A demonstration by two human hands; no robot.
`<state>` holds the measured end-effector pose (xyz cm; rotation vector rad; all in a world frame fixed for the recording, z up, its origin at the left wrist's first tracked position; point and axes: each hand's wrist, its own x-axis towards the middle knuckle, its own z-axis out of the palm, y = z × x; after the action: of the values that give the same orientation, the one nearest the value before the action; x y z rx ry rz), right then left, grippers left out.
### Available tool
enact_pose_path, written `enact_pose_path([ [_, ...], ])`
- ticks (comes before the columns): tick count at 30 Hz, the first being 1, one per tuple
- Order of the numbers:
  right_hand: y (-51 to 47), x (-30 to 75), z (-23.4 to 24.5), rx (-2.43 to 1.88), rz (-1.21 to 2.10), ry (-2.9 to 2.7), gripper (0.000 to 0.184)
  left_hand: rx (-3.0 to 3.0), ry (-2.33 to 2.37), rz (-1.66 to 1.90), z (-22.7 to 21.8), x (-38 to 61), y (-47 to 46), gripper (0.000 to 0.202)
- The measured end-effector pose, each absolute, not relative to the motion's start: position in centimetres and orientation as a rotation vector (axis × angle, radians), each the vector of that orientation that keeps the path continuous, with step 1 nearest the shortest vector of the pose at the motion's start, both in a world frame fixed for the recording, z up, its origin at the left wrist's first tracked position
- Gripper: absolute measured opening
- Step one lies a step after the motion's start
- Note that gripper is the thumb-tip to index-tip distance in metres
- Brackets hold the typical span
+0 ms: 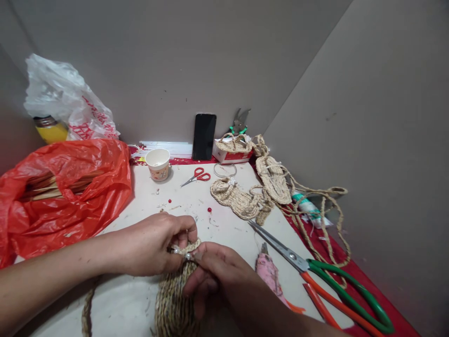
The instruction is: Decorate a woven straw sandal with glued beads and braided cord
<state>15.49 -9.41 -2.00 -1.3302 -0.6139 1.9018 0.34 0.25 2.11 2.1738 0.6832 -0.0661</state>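
Where both hands (147,248) (229,276) pinch, round pearly beads (188,256) cross ribbed straw (175,299).

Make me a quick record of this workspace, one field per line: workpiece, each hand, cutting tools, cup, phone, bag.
Workpiece: woven straw sole, white beads at its upper end
Left hand: holding the sole's upper end
Right hand: fingertips at the beads; exact hold unclear
Cutting tools: red-handled scissors; larger green-and-orange-handled shears
Cup: paper cup, left of the scissors
Phone: smartphone, upright near the back wall
Bag: red plastic bag, far left
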Motion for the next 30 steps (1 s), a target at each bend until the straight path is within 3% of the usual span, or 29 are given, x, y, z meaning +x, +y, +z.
enact_pose_path([
  [30, -8.9, 15.3, -2.6, -1.333, 1.900, -0.655, 0.033, 2.004, 0.649, -0.077, 1.2, -0.1, 1.2, 0.026],
])
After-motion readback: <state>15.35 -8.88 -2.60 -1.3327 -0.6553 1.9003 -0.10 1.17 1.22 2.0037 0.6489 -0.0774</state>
